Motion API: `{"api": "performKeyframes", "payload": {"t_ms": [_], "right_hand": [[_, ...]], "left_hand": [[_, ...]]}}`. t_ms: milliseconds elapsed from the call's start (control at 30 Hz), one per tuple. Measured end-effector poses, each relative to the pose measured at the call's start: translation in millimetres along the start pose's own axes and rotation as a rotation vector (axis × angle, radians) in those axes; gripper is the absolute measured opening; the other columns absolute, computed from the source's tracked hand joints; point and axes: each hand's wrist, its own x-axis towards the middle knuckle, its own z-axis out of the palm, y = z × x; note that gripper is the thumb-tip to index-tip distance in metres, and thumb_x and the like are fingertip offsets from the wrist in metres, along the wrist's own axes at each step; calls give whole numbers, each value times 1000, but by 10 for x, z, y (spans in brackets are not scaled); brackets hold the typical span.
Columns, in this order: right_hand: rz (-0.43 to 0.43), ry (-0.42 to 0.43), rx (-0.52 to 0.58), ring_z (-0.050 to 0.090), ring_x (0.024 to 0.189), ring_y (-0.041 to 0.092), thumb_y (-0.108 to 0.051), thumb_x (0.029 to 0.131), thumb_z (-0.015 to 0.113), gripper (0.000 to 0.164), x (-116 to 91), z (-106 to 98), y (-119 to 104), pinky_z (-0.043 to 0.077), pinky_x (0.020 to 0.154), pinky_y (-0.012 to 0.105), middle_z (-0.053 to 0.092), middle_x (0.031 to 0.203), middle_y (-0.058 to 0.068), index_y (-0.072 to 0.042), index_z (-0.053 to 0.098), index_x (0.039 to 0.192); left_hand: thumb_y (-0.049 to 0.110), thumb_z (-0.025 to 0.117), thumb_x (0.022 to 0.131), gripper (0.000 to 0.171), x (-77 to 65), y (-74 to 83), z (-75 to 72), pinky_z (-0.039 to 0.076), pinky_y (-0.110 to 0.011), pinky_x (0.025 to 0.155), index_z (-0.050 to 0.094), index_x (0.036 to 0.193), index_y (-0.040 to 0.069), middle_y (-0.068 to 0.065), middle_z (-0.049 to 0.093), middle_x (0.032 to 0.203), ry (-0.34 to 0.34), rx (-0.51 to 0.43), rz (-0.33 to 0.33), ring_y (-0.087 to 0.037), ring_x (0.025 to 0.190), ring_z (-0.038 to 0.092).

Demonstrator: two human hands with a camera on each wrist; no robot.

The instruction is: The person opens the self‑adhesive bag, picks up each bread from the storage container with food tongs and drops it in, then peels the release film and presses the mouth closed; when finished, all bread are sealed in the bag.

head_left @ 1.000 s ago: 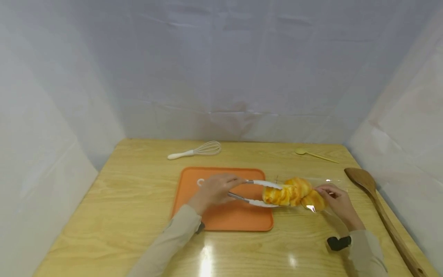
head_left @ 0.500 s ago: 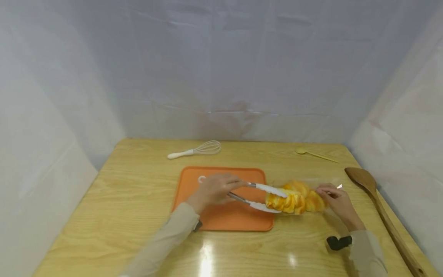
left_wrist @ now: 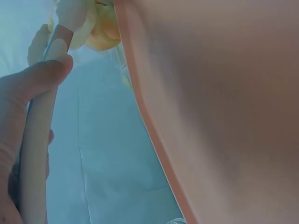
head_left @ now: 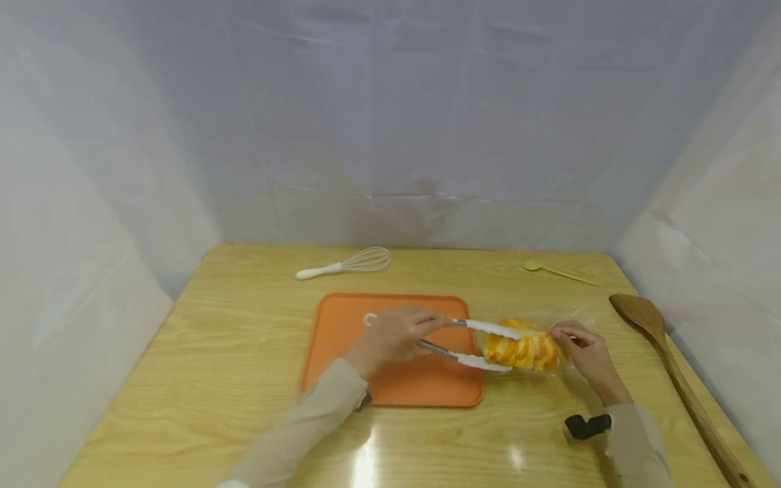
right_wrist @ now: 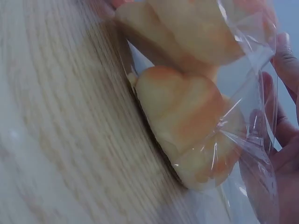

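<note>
While the right hand (head_left: 586, 356) pinches the edge of a clear plastic bag (head_left: 573, 315), golden bread shows inside it; the right wrist view shows a heart-shaped bread roll (right_wrist: 180, 112) behind the film, with more bread above it, and the film creased and shiny near the fingers; the left hand (head_left: 396, 335) grips the metal handles of tongs (head_left: 482, 362), whose two white tips straddle a bread piece (head_left: 523, 350) at the bag's left end; how far the tips reach into the bag I cannot tell.

An orange tray (head_left: 421, 390) lies flat on the desk (head_left: 195, 366), under the left hand and the tongs' handles; the bag sits just beyond its right edge.

The bread piece lies to the right of the left hand, at the far end of the tongs, and just left of the right hand's fingertips; another bread piece (head_left: 515, 323) shows behind it; a whisk (head_left: 320, 271) and a yellow spoon (head_left: 567, 276) lie toward the desk's back, and a wooden spatula (head_left: 677, 376) on the right.
</note>
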Motion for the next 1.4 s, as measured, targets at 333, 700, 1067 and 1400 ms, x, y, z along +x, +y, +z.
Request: {"api": "performKeyframes", "payload": {"t_ms": [333, 700, 1067, 1400], "right_hand": [[-29, 62, 13, 58, 93, -4, -6, 96, 58, 17, -8, 39, 4, 47, 80, 7, 68, 96, -19, 2, 73, 99], [-51, 52, -10, 59, 90, -1, -9, 96, 59, 21, -6, 22, -7, 47, 77, 8, 68, 95, -18, 8, 70, 99], [-52, 55, -83, 58, 89, -3, 0, 97, 56, 19, -11, 41, -17, 47, 75, 8, 66, 94, -20, 15, 66, 100], [-167, 231, 9, 57, 85, -2, 19, 89, 53, 21, -21, 185, 15, 45, 72, 9, 66, 93, -16, 9, 72, 94]], "left_hand": [[42, 88, 67, 72, -91, 8, -42, 55, -21, 84, 62, 126, 12, 0, 68, 114, -15, -48, -40, -13, 100, 67], [36, 87, 70, 65, -284, -38, -43, 56, -23, 75, 63, 127, 16, 1, 66, 111, -116, -97, -163, -12, 92, 66], [34, 86, 72, 57, -333, -73, -106, 52, -19, 60, 67, 122, 17, 1, 67, 104, -91, -158, -193, -10, 77, 64], [35, 84, 74, 51, -244, -53, -174, 51, -17, 61, 69, 120, 18, 3, 66, 100, -151, -201, -218, -8, 75, 64]]}}
